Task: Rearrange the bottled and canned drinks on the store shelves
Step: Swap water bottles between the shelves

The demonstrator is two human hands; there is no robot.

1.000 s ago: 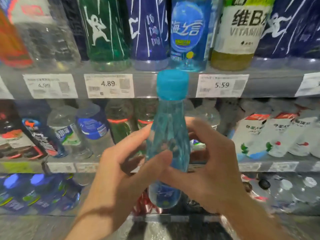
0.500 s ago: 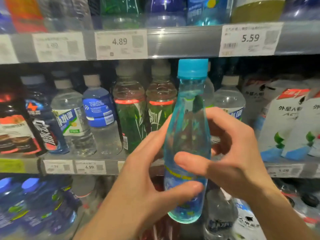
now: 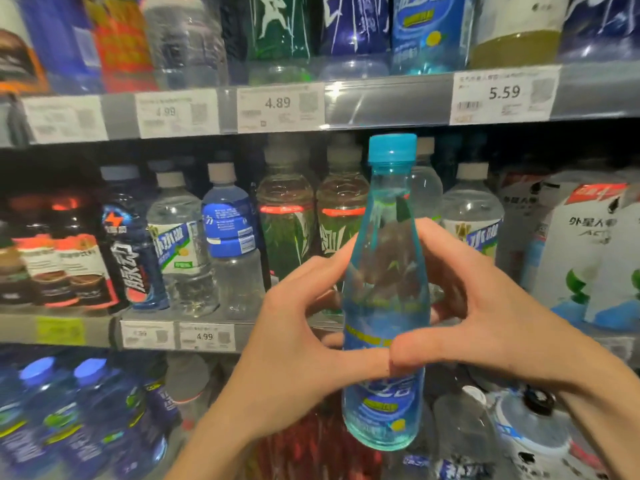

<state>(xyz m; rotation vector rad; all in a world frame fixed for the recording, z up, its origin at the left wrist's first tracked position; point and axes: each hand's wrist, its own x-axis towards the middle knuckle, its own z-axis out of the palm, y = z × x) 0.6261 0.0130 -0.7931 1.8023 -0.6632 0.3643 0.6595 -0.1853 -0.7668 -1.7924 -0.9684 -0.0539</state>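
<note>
A clear blue bottle (image 3: 384,299) with a turquoise cap (image 3: 392,147) stands upright in mid-air in front of the store shelves, held between both hands. The left hand (image 3: 294,344) wraps it from 9 o'clock, its thumb lying across the front of the label and its fingers curled round the back. The right hand (image 3: 485,317) closes on it from 3 o'clock the same way — the two thumb tips meet at the bottle's front, just below its middle.

Behind the cap, at 12 o'clock, runs the upper shelf rail (image 3: 388,102) with price tags reading 4.89 (image 3: 278,103) and 5.59 (image 3: 504,93). On the middle shelf, behind the bottle's neck, stand two green-labelled bottles (image 3: 287,230) at 10 o'clock and clear bottles (image 3: 471,209) at 2 o'clock. At 8 o'clock, on the lowest shelf, dark blue bottles (image 3: 86,410) with blue caps lean together.
</note>
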